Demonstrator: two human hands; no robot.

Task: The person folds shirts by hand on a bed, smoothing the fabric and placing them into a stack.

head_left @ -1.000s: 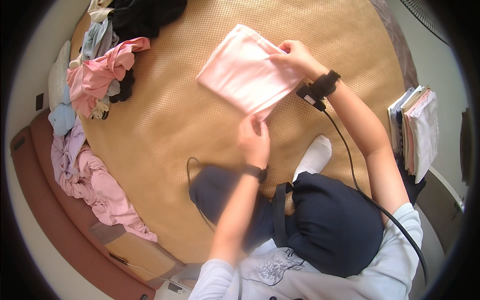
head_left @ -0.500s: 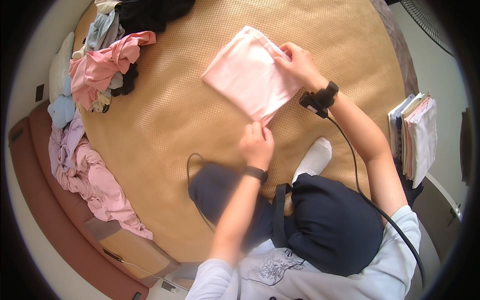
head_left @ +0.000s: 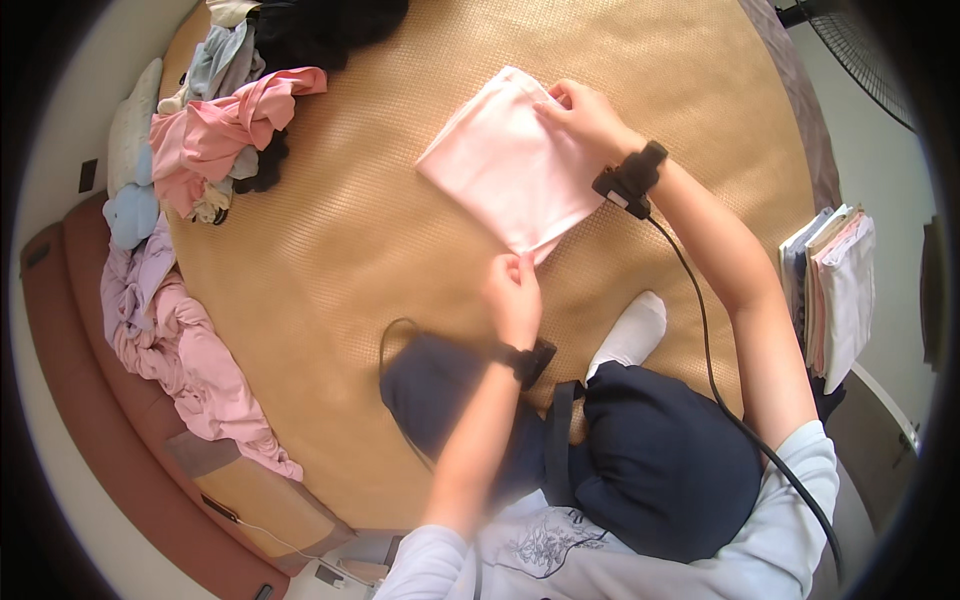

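Since you're probably holding that squarish pale-pink cloth (head_left: 512, 170) taut, left hand (head_left: 514, 298) and right hand (head_left: 588, 118) are pinching it.

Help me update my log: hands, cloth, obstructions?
Left hand pinching near corner of pink cloth. Right hand at right edge. Cloth folded, on tan mat. Nothing visibly blocking.

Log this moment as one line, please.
Left hand: pinching near corner of folded pale-pink cloth | Right hand: at its upper-right edge | Cloth: on woven mat | Far right: upright folded fabrics
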